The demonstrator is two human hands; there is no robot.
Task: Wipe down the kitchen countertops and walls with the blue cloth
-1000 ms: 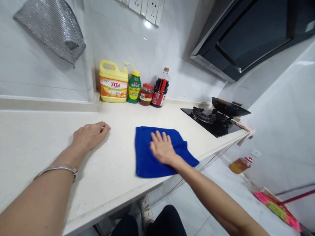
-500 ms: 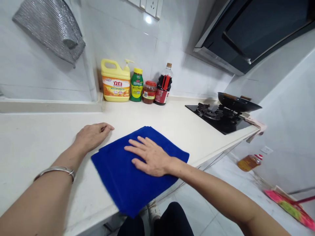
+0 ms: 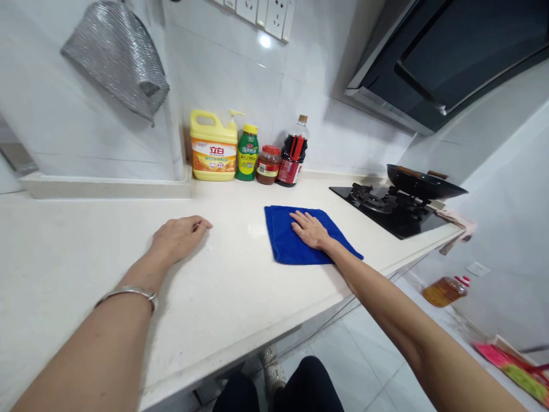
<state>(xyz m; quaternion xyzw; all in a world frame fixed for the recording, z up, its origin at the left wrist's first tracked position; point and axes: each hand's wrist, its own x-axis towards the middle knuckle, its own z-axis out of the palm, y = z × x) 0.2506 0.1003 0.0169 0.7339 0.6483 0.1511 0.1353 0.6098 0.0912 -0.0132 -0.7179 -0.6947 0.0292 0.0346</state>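
Note:
A blue cloth (image 3: 295, 249) lies flat on the white countertop (image 3: 231, 297), between the sauce bottles and the stove. My right hand (image 3: 311, 230) presses on it from above, palm down and fingers stretched out. On the bare counter to the left rests my left hand (image 3: 178, 237), loosely curled, with its thumb and fingers together and nothing visible in it. It does not touch the cloth.
Against the wall stand a yellow detergent jug (image 3: 213, 151), a green squeeze bottle (image 3: 247, 154), a red-lidded jar (image 3: 269, 166) and a soy sauce bottle (image 3: 294, 153). To the right, a wok (image 3: 424, 182) sits on the black gas stove (image 3: 390, 214), below a range hood (image 3: 446, 63).
My right hand has slid the cloth forward and to the right, away from the counter's front edge. My left hand stays curled on the counter. The view has shifted slightly.

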